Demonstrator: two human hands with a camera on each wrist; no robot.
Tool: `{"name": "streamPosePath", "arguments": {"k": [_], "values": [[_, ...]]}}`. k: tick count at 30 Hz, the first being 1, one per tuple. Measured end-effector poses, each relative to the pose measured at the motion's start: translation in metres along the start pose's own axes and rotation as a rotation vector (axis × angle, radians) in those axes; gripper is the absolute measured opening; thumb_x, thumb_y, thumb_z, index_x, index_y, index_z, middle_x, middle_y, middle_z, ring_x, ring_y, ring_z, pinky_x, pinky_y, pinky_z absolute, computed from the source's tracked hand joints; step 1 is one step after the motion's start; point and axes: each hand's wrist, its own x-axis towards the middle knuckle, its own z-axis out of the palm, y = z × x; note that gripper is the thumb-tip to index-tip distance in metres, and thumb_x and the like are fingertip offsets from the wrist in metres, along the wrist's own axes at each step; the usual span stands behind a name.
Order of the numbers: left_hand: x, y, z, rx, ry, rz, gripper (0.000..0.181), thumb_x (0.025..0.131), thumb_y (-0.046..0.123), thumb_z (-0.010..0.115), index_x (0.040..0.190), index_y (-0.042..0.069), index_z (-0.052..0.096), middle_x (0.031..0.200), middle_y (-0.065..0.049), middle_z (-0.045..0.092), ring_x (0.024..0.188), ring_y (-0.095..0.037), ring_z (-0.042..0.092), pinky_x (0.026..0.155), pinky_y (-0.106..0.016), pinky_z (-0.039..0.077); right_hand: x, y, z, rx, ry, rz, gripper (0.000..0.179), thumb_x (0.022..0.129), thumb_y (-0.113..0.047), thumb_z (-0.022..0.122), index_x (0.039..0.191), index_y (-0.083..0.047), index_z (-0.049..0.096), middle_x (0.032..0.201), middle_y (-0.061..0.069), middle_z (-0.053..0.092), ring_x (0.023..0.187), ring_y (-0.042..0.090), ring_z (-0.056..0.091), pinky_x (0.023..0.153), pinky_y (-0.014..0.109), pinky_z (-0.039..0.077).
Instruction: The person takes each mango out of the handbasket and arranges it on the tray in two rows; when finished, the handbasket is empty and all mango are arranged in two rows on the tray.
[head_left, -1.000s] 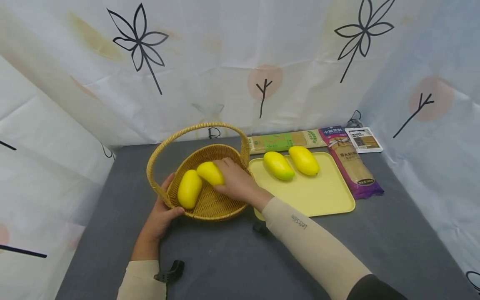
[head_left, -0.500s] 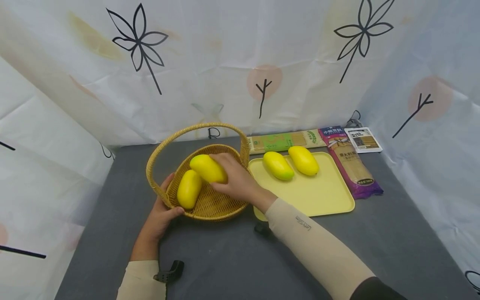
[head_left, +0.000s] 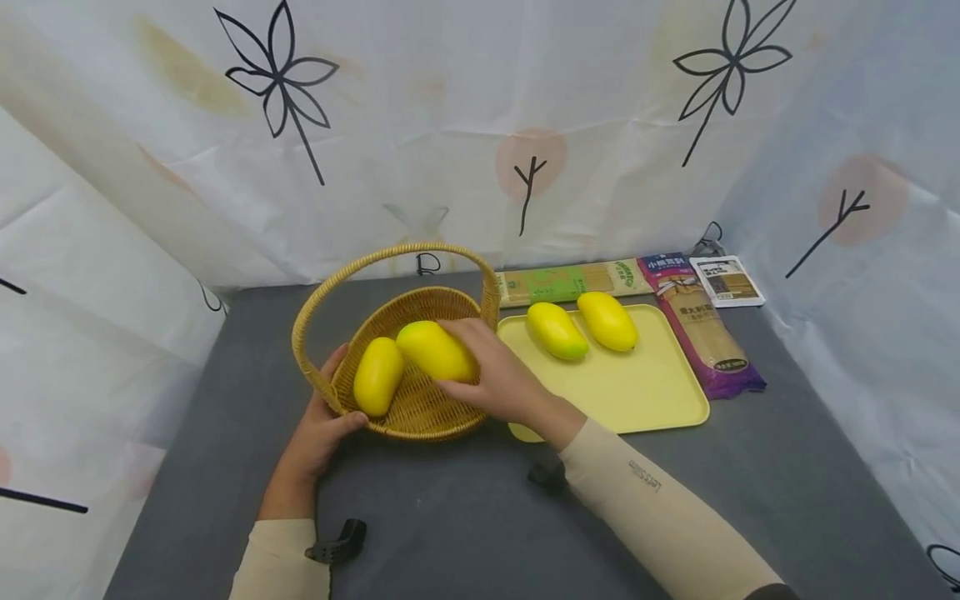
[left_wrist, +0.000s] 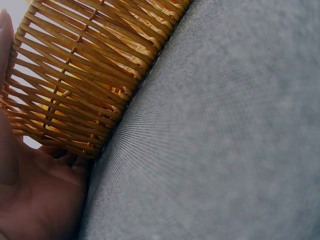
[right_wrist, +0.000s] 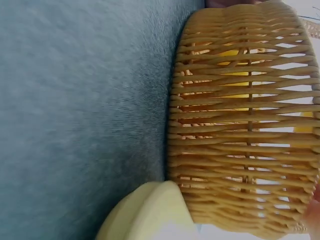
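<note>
A yellow mango is gripped in my right hand, over the inside of a wicker basket with a tall arched handle. Another mango lies at the basket's left side, close to the held one. My left hand holds the basket's left side, thumb on the rim and fingers around the outside. In the left wrist view, the left palm is beside the woven wall. The right wrist view shows the outer weave, with yellow visible through its gaps; the held mango's grip is mostly hidden there.
Right of the basket lies a pale yellow tray bearing two mangoes, one beside the other. Behind it is a green noodle packet. A purple pasta packet and a small white-edged pack lie farther right.
My right hand first raised the mango slightly within the basket, then shifted it to the right. The left hand and basket have stayed in place.
</note>
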Motion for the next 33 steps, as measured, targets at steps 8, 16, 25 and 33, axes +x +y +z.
{"name": "streamPosePath", "arguments": {"k": [8,16,25,33], "values": [[0.000,0.000,-0.001,0.003,0.000,0.005,0.107,0.096,0.000,0.084,0.177,0.017,0.016,0.178,-0.016,0.014,0.151,-0.019,0.032,0.113,-0.024,0.036,-0.028,0.000,-0.015,0.007,0.038,0.022,0.075,0.096,-0.022,0.086,0.159,-0.005,0.050,0.150,0.010,0.054,0.123,0.025,0.054,0.099,0.046,0.050],[-0.001,0.001,-0.001,-0.004,0.007,0.018,0.107,0.095,0.001,0.085,0.177,0.017,0.018,0.178,-0.017,0.014,0.152,-0.018,0.032,0.114,-0.023,0.033,-0.052,0.002,-0.032,0.040,0.080,0.103,0.076,0.094,-0.021,0.089,0.159,-0.005,0.052,0.152,0.011,0.055,0.130,0.026,0.054,0.105,0.049,0.049],[-0.001,-0.002,-0.001,-0.012,-0.001,0.024,0.107,0.095,0.000,0.084,0.177,0.015,0.015,0.178,-0.017,0.014,0.152,-0.020,0.032,0.114,-0.024,0.034,-0.080,0.013,-0.046,0.041,0.103,0.212,0.078,0.094,-0.022,0.089,0.160,-0.008,0.051,0.155,0.012,0.053,0.127,0.028,0.056,0.099,0.053,0.053],[0.001,-0.002,-0.001,-0.015,-0.009,0.023,0.107,0.096,0.000,0.084,0.177,0.016,0.016,0.179,-0.016,0.012,0.153,-0.021,0.030,0.115,-0.024,0.034,-0.106,0.030,-0.056,0.047,0.080,0.330,0.079,0.094,-0.027,0.090,0.161,-0.008,0.051,0.155,0.013,0.053,0.134,0.032,0.054,0.102,0.058,0.053]]}}
